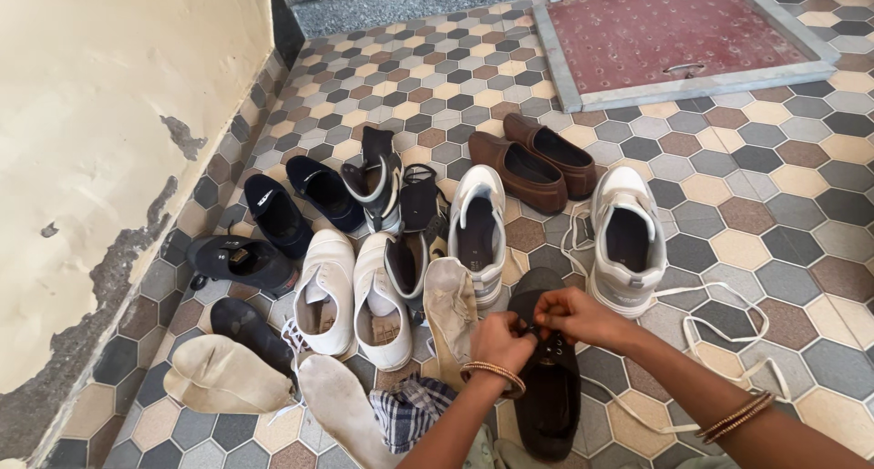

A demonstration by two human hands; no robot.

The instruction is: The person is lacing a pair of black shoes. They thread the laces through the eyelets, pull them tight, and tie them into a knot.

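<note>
Black canvas fills the centre of my head view: a black shoe [549,378] lies on the hexagon-tiled floor [783,250], toe pointing away from me, and I take it as my landmark.

My left hand [499,340] sits at the shoe's lacing, fingers curled tight and pinched on the lace at the eyelets. My right hand [576,314] meets it just above the same spot, fingertips closed on the lace too (how much lace each one has, I cannot tell). Both wrists carry thin bangles.

Just right of the black shoe and a little beyond it stands a white sneaker [626,237], its loose white lace [719,328] trailing over the tiles towards my right forearm. Beyond the black shoe, further off, a pair of brown loafers [537,164] lies side by side at a slant.

Immediately left of the black shoe rests a dirty insole [451,310], and past it another white sneaker [477,228], then a pair of white canvas shoes [350,296]. Further left again are dark slip-ons [300,205] near the peeling wall [100,159]. A checked cloth [410,412] lies crumpled near my left forearm, left of the black shoe's heel.

Far beyond the shoe, a red metal hatch [674,32] is set into the floor.
</note>
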